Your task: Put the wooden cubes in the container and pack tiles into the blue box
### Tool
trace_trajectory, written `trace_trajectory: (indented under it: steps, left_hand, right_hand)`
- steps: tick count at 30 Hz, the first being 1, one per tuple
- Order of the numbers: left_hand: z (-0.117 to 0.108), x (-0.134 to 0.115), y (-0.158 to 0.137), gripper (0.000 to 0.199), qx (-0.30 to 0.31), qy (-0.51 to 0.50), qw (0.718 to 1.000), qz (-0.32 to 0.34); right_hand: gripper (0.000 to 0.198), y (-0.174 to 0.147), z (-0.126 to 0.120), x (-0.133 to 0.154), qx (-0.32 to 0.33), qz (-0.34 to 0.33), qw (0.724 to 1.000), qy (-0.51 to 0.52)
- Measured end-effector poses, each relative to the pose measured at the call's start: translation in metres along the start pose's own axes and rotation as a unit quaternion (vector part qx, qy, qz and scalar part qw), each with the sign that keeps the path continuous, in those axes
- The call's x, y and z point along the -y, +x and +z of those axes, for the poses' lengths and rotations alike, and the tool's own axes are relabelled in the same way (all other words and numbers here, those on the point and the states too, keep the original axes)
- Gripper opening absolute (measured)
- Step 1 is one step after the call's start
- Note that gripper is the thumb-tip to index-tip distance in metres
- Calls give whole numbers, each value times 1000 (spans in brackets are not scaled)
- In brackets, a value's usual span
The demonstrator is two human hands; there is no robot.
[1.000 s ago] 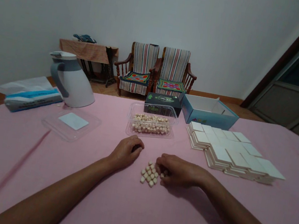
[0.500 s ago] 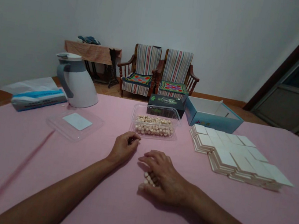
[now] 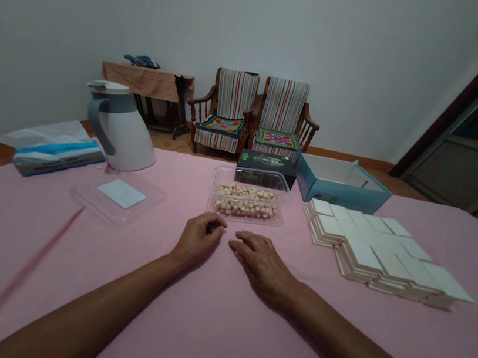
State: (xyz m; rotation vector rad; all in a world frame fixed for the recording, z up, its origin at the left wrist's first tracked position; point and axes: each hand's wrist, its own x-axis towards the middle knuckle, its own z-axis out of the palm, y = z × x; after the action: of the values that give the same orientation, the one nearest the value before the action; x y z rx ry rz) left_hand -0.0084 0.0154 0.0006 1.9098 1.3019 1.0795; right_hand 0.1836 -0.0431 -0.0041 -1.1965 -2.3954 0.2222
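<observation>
My left hand (image 3: 201, 236) rests on the pink cloth in front of a clear plastic box (image 3: 242, 219). Its fingers are curled in with the tips near the thumb; whatever may be inside is hidden. Just right of it my right hand (image 3: 262, 268) lies back up, fingers close together and bent inward, its thumb and palm out of sight. The small wooden beads seen at that palm earlier are now covered by the hand. Inside the box sits a heap of similar pale wooden beads (image 3: 247, 201); both hands are apart from it.
Stacked white square tiles (image 3: 373, 239) lie at right. Behind them stands an open blue box (image 3: 344, 188), beside a black box (image 3: 265, 162). At left are a clear lid (image 3: 152, 195), a white jug (image 3: 131, 140) and a tissue pack (image 3: 59, 157).
My right hand has moved up and slightly left, closer to my left hand, and turned so its thumb is hidden. The beads at its palm have gone from sight. My left hand barely shifts.
</observation>
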Motion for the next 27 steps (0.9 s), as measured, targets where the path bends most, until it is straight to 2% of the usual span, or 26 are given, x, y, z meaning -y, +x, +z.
trace_trajectory:
  steps: [3,6,10,13,18,22,24,27]
  left_hand:
    - [-1,-1,0,15,4,5,1000,1]
    - [-2,1,1,14,7,14,1000,3]
    - [-1,2,1,14,11,12,1000,3]
    - [-1,2,0,13,13,7,1000,5]
    - [-1,2,0,13,14,12,1000,11]
    - [-2,4,0,12,12,16,1000,18]
    - [-1,5,0,12,11,16,1000,22]
    - [-1,6,0,12,11,15,1000,22]
  right_hand:
    - [33,0,-10,-7,-43,13,998,33]
    - [25,1,-21,-21,-88,85,990,65]
    - [23,0,-31,-39,-12,167,982,92]
    - [25,-2,-32,-41,25,155,981,109]
    - [21,-1,-31,-35,19,144,986,80]
    - [21,3,-43,-30,29,129,989,64]
    - [20,10,-54,-31,8,121,991,59]
    - [18,29,-72,-41,-59,110,992,24]
